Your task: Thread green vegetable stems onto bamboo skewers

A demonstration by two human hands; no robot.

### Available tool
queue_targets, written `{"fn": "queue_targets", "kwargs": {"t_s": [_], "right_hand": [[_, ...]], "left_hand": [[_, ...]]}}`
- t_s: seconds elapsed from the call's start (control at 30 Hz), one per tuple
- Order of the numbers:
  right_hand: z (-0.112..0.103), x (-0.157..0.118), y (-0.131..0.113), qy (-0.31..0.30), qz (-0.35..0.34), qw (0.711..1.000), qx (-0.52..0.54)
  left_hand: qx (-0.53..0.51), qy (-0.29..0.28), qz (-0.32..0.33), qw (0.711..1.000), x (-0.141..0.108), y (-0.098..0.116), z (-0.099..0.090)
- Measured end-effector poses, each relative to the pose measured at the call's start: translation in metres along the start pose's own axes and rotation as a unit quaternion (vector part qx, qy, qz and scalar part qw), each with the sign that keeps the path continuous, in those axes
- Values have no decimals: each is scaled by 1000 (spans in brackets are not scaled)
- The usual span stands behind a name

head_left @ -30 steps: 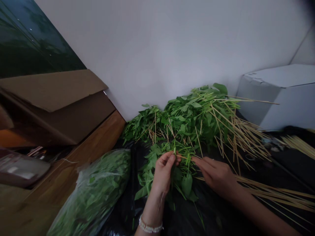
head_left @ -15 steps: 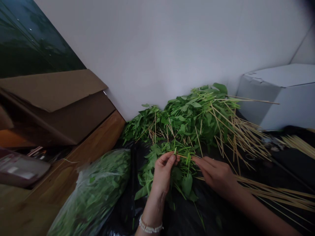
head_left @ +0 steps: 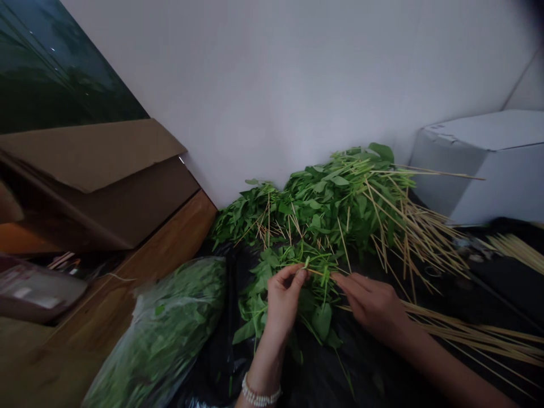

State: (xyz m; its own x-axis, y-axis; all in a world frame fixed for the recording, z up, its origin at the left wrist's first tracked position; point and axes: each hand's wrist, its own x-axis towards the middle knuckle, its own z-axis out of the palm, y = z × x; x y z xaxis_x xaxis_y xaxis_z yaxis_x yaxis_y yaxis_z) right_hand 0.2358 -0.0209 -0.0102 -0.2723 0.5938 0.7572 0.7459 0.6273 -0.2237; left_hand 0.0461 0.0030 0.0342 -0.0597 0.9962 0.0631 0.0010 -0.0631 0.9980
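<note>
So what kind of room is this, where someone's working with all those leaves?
Perhaps an improvised indoor prep corner: a heap of green leafy stems with thin wooden sticks lies against a plain pale wall, near an open brown cardboard box and a clear plastic bag of leaves.

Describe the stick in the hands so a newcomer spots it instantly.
Find the big leafy heap against the pale wall, then the smaller leaf pile in front of it. Over that pile, one thin stick runs from the right hand to the green stem pinched by the left hand. The other sticks lie or jut out loose; only this one is held.
</note>
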Motion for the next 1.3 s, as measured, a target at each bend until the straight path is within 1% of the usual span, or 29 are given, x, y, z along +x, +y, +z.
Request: {"fn": "queue_targets", "kwargs": {"t_s": [0.17,0.3,0.5,0.67,0.8,0.9,0.97,1.03,1.1,1.13,1.17,1.23,1.3], "right_hand": [[1,-1,1,3,6,1000,7],[0,-1,0,7,11,1000,8],[1,-1,-3,4,15,1000,-1],[3,-3,-4,-3,18,1000,-8],[4,-4,-3,-3,5,1000,-6],[2,-2,1,-7,4,1000,-6],[-1,-1,6,-1,19,1000,-10],[-5,0,14,20,38,999,-23],[-8,1,22,45,56,996,-49],[-10,1,26,57,67,994,-62],[-12,1,30,65,74,993,-72],[-17,0,36,74,80,991,-78],[-21,0,40,71,73,992,-72]], "left_hand": [[-40,-2,-8,999,1,-4,-1],[-32,-1,-18,999,1,-2,-1],[-11,-31,-32,999,0,1,1],[-19,-41,-38,998,-2,-3,5],[-10,-79,-55,995,-3,-5,9],[-19,-91,-51,994,-3,-2,9],[-31,-87,-38,995,-3,5,6],[-26,-69,-11,997,-2,14,0],[15,-49,37,998,-2,22,-6],[47,-48,65,996,-2,24,-9],[87,-55,92,990,-2,25,-13],[181,-93,136,970,-5,24,-19],[284,-155,168,931,-10,19,-26]]}}
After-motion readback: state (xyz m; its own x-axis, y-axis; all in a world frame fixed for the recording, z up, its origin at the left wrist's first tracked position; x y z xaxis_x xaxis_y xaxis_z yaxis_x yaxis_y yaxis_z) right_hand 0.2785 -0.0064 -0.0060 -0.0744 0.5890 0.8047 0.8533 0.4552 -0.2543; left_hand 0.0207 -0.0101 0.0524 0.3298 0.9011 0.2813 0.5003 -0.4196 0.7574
